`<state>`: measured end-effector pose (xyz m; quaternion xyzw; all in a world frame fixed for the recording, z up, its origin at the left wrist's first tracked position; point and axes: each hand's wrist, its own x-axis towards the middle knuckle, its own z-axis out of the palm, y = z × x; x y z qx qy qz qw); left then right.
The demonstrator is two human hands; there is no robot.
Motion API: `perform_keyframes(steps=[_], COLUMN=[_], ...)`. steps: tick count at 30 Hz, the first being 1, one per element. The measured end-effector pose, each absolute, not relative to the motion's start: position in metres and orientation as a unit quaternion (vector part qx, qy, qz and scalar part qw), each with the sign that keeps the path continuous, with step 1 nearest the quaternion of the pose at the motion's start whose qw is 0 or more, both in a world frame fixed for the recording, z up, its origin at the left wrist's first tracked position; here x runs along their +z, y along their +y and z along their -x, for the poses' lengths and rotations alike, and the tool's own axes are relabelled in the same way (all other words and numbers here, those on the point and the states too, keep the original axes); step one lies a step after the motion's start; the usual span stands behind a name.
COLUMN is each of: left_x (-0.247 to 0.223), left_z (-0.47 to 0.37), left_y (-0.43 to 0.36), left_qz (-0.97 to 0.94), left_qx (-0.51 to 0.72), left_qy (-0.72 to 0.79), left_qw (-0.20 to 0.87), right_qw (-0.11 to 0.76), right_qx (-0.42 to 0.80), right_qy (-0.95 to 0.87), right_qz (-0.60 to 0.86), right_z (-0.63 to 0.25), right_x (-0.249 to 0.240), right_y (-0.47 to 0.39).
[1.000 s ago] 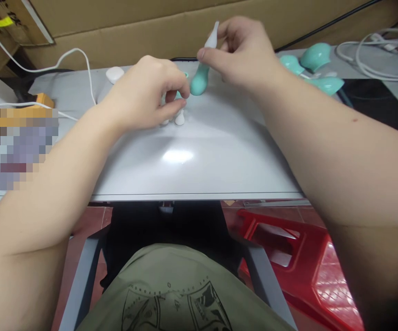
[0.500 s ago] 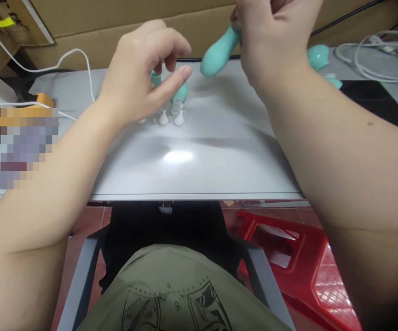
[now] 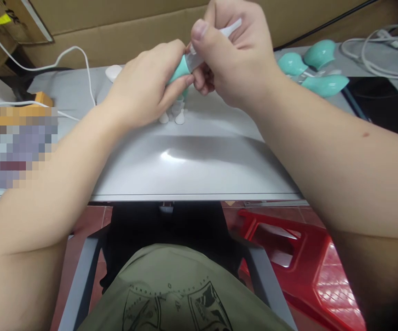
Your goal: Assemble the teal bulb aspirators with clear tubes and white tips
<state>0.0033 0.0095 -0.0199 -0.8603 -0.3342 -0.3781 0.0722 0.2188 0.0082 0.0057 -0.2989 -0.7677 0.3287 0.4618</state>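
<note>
Above the back of the grey table [image 3: 199,170], my left hand [image 3: 150,82] is closed round the rounded end of a teal tool [image 3: 181,70], which is mostly covered by the fingers. My right hand [image 3: 236,55] grips the tool's clear and white end [image 3: 195,57], with a white tip poking out past the thumb. Both hands are nearly touching. Just below my left hand, small white cone-shaped pieces [image 3: 180,117] stand on the table beside a small clear part [image 3: 177,107]. Other teal parts there are largely hidden behind the fingers.
Several teal tools [image 3: 326,86] lie at the back right, near a black flat panel [image 3: 385,103] and a coiled white cable [image 3: 371,55]. A white oval piece [image 3: 113,72] rests behind my left wrist. A red plastic stool [image 3: 302,257] is below the table's edge.
My right hand has moved left and turned, bringing the teal tool to my left hand. My left hand has closed on its rounded end. More teal tools at the right are uncovered.
</note>
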Motion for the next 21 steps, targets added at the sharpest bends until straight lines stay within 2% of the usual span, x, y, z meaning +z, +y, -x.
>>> perform_keyframes(steps=[8, 21], left_x=[-0.012, -0.013], left_z=[0.004, -0.006], left_y=[0.008, 0.008], left_qz=[0.892, 0.880], left_qx=[-0.337, -0.409], left_qy=[-0.297, -0.235], left_qw=[0.049, 0.049], right_qw=[0.423, 0.389], right_qx=[0.525, 0.584], right_qy=[-0.728, -0.706], right_qz=[0.127, 0.103], right_z=[-0.221, -0.226], right_x=[-0.003, 0.003], right_y=[0.037, 0.027])
